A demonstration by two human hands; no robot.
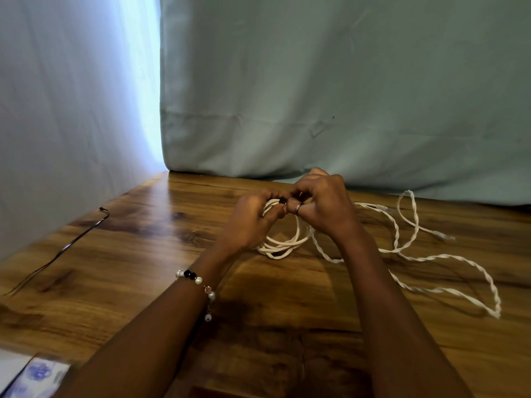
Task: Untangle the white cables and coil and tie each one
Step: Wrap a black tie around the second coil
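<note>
Both hands up off the table (287,334), meeting fingertip to fingertip at centre, forearms angled in from bottom edge. Left hand (253,222): fingers curled round top of coiled white cable (283,244), thumb w/ index pinching near a small dark bit at the top, prob. a tie but too small to tell. Right hand (321,202): knuckles up, fingers curled, pinching same spot; ring (298,208) on one finger. Beaded bracelet (198,282) on left wrist. Coil's lower loops hang to the wood. Twisted white cables (448,285) lie loose to the right, near the coil. Thin dark wire (61,249) well apart, far left. Pale cloth backdrop (316,81) behind.
</note>
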